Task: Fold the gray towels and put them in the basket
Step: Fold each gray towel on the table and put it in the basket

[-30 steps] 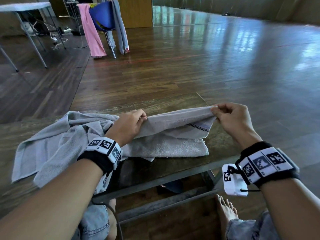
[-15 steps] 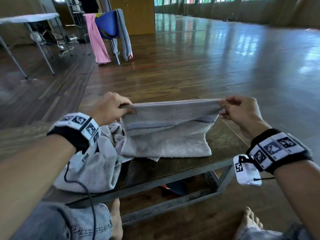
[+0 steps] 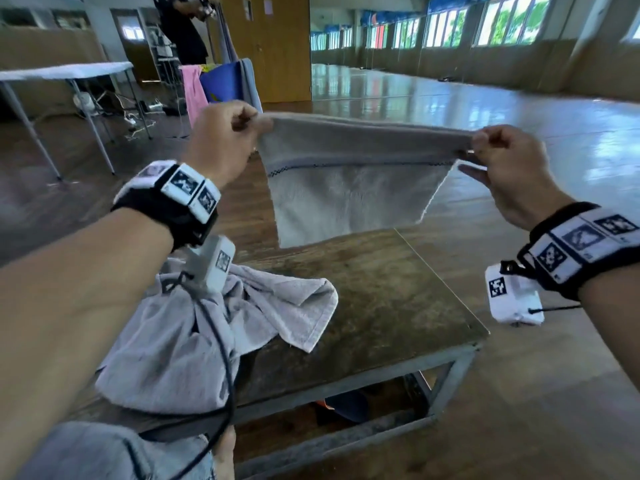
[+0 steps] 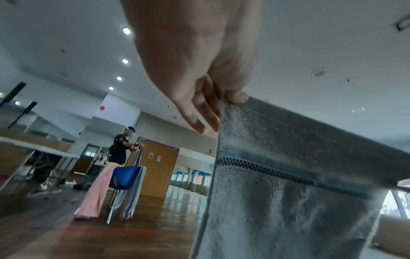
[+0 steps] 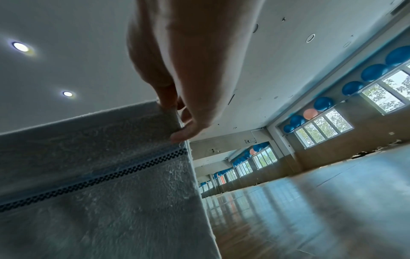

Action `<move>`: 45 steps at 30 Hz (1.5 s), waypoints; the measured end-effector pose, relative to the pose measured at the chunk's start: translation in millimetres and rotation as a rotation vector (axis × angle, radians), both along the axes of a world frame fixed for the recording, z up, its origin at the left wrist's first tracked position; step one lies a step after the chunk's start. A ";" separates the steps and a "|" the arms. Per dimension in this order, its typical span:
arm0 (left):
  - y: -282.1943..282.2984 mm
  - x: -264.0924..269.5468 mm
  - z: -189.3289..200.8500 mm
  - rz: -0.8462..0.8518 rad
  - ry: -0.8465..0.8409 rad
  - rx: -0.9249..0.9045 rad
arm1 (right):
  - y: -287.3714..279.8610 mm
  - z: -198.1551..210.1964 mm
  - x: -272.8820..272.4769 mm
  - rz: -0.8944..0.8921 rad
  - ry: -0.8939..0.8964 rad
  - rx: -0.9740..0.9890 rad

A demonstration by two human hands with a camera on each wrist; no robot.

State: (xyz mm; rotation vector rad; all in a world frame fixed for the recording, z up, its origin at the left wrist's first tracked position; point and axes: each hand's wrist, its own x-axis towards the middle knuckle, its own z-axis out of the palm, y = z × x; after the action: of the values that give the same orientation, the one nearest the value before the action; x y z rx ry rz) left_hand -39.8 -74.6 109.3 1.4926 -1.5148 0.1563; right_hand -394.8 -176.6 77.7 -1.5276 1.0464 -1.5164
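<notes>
Held towel: a gray towel (image 3: 353, 188) hangs folded, stretched across the middle of the frame, clear above the table (image 3: 391, 306).
Left hand: the left hand (image 3: 221, 140) pinches the towel's upper left corner, fingers curled.
Right hand: the right hand (image 3: 505, 168) pinches the upper right corner between thumb and fingers.
Second towel: a crumpled gray towel (image 3: 207, 341) lies on the table, lower left.
Basket: not in view.

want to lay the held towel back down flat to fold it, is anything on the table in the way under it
Mostly no. The held towel hangs from the left hand and right hand over bare table. A crumpled towel lies on the table's left part, its corner reaching toward the middle.
</notes>
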 end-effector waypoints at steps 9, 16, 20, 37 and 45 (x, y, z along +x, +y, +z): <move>48.9 -12.7 -112.7 -0.399 0.141 0.916 | 48.9 -114.2 -79.7 0.359 0.486 0.475; 22.3 -9.0 -185.3 -0.371 0.177 1.150 | 35.9 -170.3 -70.2 0.297 0.693 0.528; -7.7 -0.2 -194.1 -0.168 0.035 0.868 | 6.8 -185.3 -49.4 0.078 0.649 0.383; -38.7 3.2 -232.3 -0.040 -0.083 0.815 | -24.6 -228.8 10.4 -0.076 0.911 0.324; -30.9 14.0 -224.8 0.032 -0.099 0.933 | -16.2 -222.0 15.5 0.043 0.980 0.272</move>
State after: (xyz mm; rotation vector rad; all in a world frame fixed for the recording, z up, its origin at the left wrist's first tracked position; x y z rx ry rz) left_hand -25.8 -105.5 -115.5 2.2445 -1.7395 -0.5414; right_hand -379.2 -192.8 -144.2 -2.0941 1.6377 -0.4866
